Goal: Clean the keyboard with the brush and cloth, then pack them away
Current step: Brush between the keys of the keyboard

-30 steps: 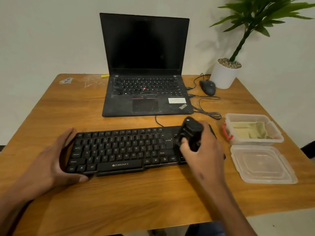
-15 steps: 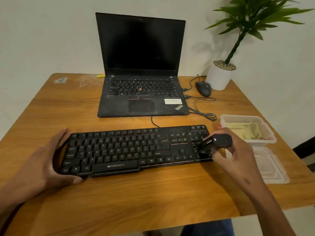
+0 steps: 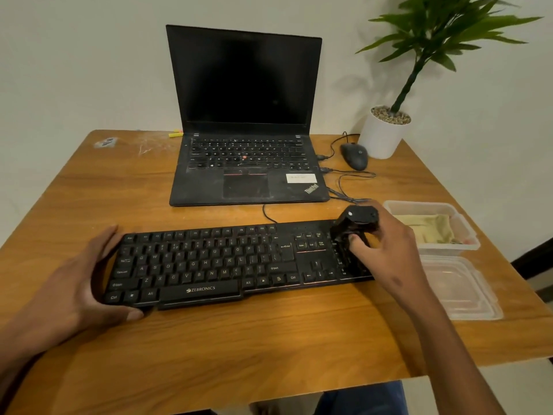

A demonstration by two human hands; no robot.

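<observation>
A black keyboard (image 3: 227, 262) is laid across the near half of a wooden table (image 3: 209, 348), its long side parallel to the table's front edge. The left end of the keyboard is braced by the left hand (image 3: 86, 283): the fingers are extended along the far left corner and the thumb is laid against the near left corner, so that the end is bracketed between them without being pinched.

A black brush (image 3: 354, 227) is gripped by the right hand (image 3: 386, 250), with the fingers curled round its rounded body. The brush is held over the number pad at the right end of the keyboard, and its bristles are pointed down onto the keys there; the exact point of contact is hidden by blur and by the fingers.

Just beyond the right hand, a clear plastic container (image 3: 466, 238) is seen on the table, and a yellowish cloth (image 3: 428, 227) is lying inside it. The container's lid (image 3: 466, 295) is placed flat on the table on its near side, apart from the keyboard.

Behind the keyboard an open laptop (image 3: 245, 115) with a dark screen is stood, with a mouse (image 3: 354, 156) and a potted plant (image 3: 389, 127) to its right.
</observation>
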